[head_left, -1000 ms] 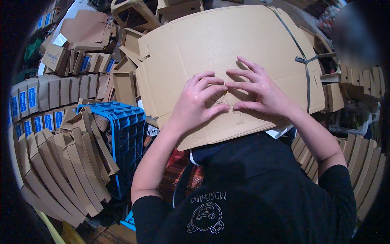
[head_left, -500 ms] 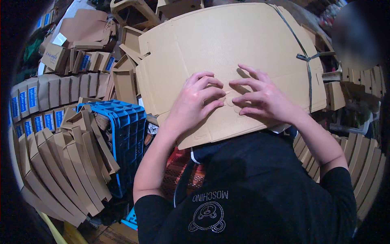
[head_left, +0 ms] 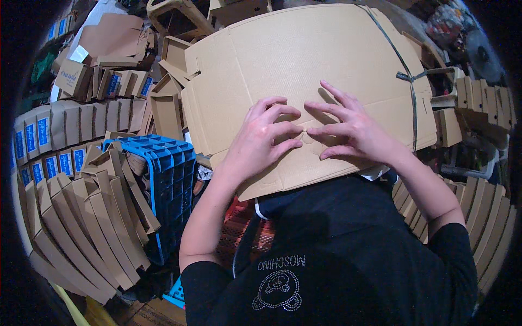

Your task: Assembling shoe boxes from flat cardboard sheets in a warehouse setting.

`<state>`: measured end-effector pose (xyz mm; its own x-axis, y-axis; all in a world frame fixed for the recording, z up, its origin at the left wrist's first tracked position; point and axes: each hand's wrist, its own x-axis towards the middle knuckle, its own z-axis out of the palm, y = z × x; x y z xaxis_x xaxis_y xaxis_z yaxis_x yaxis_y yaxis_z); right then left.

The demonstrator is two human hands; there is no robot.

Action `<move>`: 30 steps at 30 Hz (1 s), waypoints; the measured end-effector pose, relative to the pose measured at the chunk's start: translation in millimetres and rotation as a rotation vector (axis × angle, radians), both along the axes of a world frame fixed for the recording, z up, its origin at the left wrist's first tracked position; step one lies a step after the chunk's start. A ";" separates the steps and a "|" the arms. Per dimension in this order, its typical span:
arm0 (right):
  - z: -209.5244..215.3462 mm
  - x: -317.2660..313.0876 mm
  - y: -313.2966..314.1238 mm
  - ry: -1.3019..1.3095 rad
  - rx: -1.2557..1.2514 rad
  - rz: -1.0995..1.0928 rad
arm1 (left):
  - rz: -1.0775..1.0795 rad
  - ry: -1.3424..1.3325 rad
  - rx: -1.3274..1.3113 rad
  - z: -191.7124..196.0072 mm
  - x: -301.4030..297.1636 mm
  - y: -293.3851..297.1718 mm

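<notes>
While you are working over the flat cardboard stack, you are holding both hands at its near half, backs up and fingertips facing each other across a narrow gap. Your left hand is presenting parted, loosely curved fingers; your right hand is spreading its fingers wider. Neither is visibly gripping anything. You cannot tell whether the fingertips are pressing on the board or hovering just over it.

The stack is lying broad face up in front of your black shirt; its support is not showing. A dark strap is crossing its right side, with a knot near the edge. A blue crate is standing at its left.

Judging by this posture, you are probably attending to the top sheet's surface, not lifting the stack. Continuing there is likely calling for light, even contact from both hands. Any lifting would be calling for a grip at the edges, with the strap probably restraining the right side.
</notes>
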<state>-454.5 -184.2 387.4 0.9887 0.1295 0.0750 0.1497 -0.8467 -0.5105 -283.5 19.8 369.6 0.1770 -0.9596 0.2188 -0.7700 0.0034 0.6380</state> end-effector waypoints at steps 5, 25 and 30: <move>-0.1 1.1 -1.7 -0.013 0.058 0.011 | 0.016 0.031 0.022 0.0 -1.9 -0.8; 5.1 -0.1 -0.4 0.045 0.214 0.033 | 0.026 0.002 0.054 6.7 -3.6 0.2; 6.5 -1.5 -0.6 0.052 0.302 0.019 | 0.032 0.014 0.069 10.9 -5.5 -1.0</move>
